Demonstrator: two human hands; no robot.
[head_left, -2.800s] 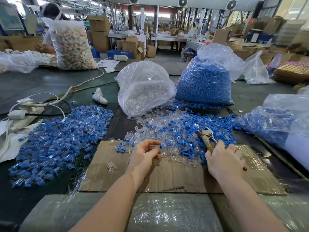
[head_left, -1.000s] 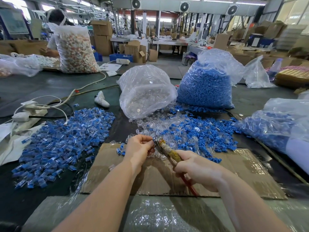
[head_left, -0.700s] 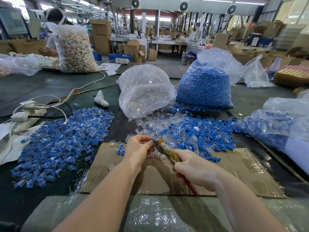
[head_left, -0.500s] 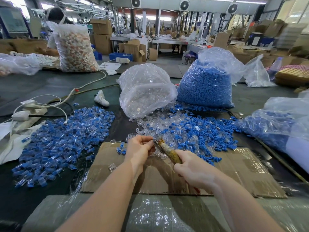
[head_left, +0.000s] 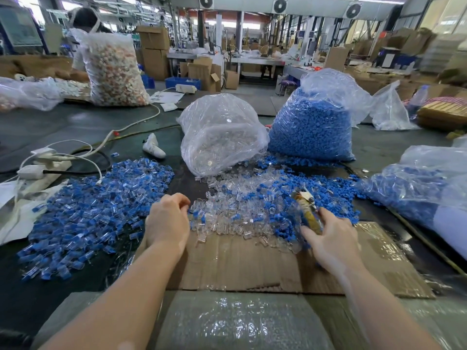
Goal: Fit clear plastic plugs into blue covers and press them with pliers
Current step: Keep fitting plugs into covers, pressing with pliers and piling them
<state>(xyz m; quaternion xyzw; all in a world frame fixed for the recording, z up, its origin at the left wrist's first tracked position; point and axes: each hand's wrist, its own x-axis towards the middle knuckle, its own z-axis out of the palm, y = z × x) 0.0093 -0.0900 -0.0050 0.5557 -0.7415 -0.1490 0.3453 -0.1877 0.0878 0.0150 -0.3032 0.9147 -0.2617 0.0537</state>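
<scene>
Whereas prev. together at centre, hands now apart, pliers [head_left: 306, 210] w/ right.

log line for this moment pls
stage: between pieces | left hand: curled by mixed pile, contents unclear | right hand: holds pliers over pile | finished pile: left

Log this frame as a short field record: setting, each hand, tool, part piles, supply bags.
setting: factory worktable, flattened brown cardboard sheet in front
left hand: fingers curled at the edge of the mixed pile; cannot tell if it holds a part
right hand: holds yellow-handled metal pliers
mixed pile of loose clear plugs and blue covers: centre
pile of assembled blue-and-clear pieces: left
bag of clear plugs: behind centre
bag of blue covers: behind right
</scene>
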